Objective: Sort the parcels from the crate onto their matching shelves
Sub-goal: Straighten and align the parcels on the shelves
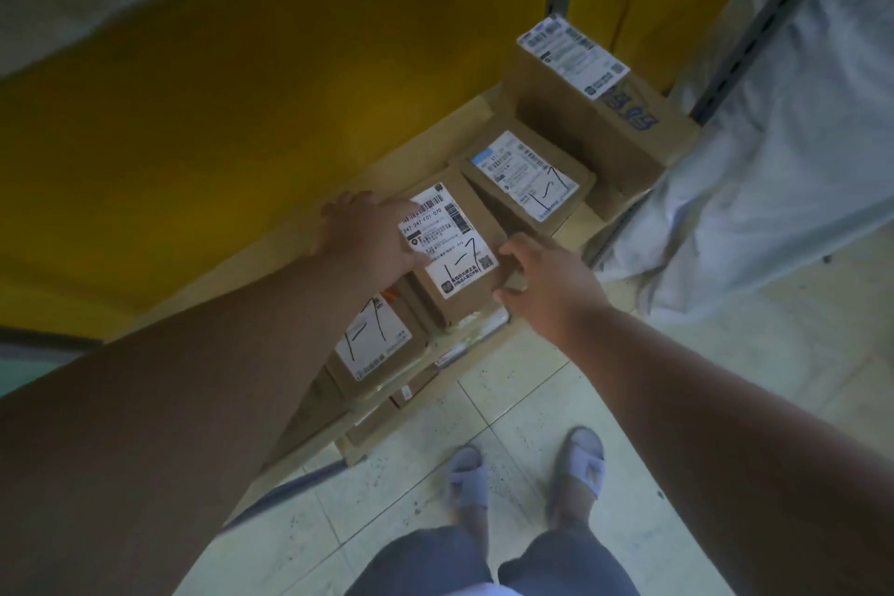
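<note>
My left hand (367, 232) flat on middle box (454, 252), fingers straight, pressing label's left edge. My right hand (542, 281) at box's 4 o'clock corner, fingers loosely curled, thumb touching corner; real grip or not, cannot tell. Box lies on shelf (309, 286), label up, marked "1-7". Second box (529, 177) just beside at 1 o'clock, third (375, 344) touching at 7 o'clock, big box (595, 102) farther at 1 o'clock. Sandals (527, 469) on tiled floor (508, 382) at 6 o'clock.

We reach both bare arms forward and down. Our left grip (370, 237) lies flat, fingers spread. Just right of it, our right grip (542, 278) curls loosely, thumb apart.
</note>
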Motion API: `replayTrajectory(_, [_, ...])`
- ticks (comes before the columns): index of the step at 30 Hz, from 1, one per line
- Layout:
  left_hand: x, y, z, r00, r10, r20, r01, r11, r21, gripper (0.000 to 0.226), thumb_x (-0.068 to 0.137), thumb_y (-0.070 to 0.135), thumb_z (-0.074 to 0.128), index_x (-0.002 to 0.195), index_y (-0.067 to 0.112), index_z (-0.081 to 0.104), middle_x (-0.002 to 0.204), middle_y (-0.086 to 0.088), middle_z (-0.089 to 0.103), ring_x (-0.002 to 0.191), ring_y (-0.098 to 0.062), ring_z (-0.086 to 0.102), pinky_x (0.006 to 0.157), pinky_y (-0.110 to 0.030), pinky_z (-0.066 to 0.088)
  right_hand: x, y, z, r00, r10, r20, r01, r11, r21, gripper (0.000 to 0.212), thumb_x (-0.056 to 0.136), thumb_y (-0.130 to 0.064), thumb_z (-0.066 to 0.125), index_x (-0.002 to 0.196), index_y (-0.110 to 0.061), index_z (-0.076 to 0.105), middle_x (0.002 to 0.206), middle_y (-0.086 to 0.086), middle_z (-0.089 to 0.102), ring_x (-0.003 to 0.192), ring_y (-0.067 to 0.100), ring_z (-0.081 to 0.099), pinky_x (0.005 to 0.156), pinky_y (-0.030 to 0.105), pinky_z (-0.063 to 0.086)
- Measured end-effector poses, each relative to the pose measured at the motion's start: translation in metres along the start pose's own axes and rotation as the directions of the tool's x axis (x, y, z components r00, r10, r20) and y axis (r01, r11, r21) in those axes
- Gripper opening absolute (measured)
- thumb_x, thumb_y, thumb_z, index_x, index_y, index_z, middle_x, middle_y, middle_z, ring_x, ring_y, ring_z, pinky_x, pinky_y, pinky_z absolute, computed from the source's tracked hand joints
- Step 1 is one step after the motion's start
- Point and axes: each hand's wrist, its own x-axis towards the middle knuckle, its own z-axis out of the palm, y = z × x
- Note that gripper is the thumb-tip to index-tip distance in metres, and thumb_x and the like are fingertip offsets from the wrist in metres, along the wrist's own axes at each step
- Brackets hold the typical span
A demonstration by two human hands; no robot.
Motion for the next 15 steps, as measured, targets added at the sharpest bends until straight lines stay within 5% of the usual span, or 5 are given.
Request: replayTrajectory(15, [0.036, 0.050, -0.022, 0.983, 0.083, -0.162, -0.085, 0.996, -0.008, 0.049, 0.095, 0.045, 0.056, 0.142, 0.032, 0.050, 0.139, -0.008, 0.053, 0.126, -0.031, 0.046, 0.101, -0.043, 0.037, 0.019, 0.054, -0.044, 0.990, 0.116, -0.085, -0.115, 0.993, 0.013, 0.050, 0.093, -0.035, 0.063, 0.140, -0.026, 0.047, 0.133, 0.003, 0.055, 0.111, 0.023, 0.060, 0.080, 0.030, 0.048])
